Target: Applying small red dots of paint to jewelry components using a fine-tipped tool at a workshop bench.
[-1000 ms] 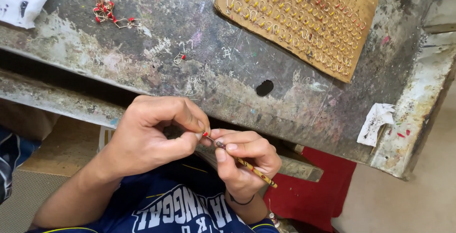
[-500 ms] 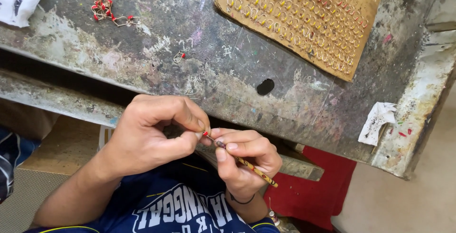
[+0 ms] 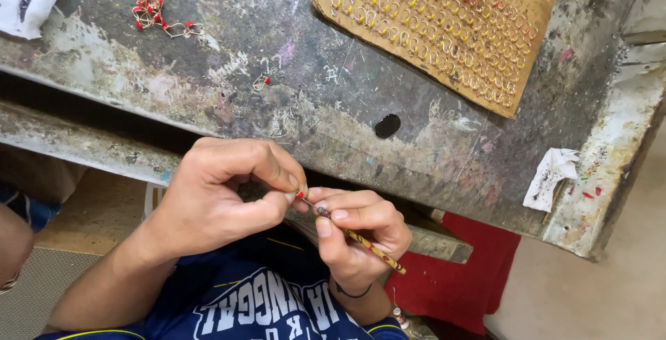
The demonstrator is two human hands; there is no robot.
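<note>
Brown cardboard sheet (image 3: 444,31) top right; hands pinch red-tipped hook (image 3: 300,195).

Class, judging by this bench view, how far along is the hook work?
Done: rows of yellow- and red-tipped hooks fill the cardboard sheet. In hand: the left hand pinches a red-tipped piece against a thin striped brush in the right hand. Left: loose red-tipped hooks lie on the workbench.
</note>
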